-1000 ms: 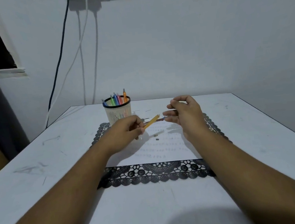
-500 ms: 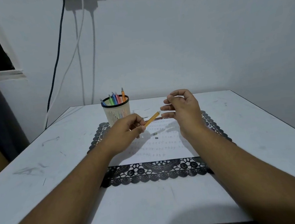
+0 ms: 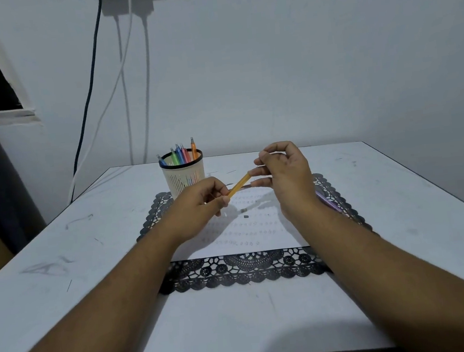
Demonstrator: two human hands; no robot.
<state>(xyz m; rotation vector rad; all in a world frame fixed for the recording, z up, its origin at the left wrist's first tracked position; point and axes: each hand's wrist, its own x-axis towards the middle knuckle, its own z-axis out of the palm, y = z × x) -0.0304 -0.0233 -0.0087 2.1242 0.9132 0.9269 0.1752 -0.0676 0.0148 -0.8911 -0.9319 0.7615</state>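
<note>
Head view, left hand [image 3: 199, 204] gripping yellow pen [image 3: 238, 185], right hand [image 3: 284, 174] curled at its upper end, hold unclear, pen cup [image 3: 183, 177] beyond.

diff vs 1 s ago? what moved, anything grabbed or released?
The right hand rose slightly and closed in leftward; its fingertips now meet the upper end of the yellow pen, where a gap showed before. Whether it grips is unclear. The left hand lifted a little, still pinching the pen. The pen cup, paper and lace mat are unchanged.
</note>
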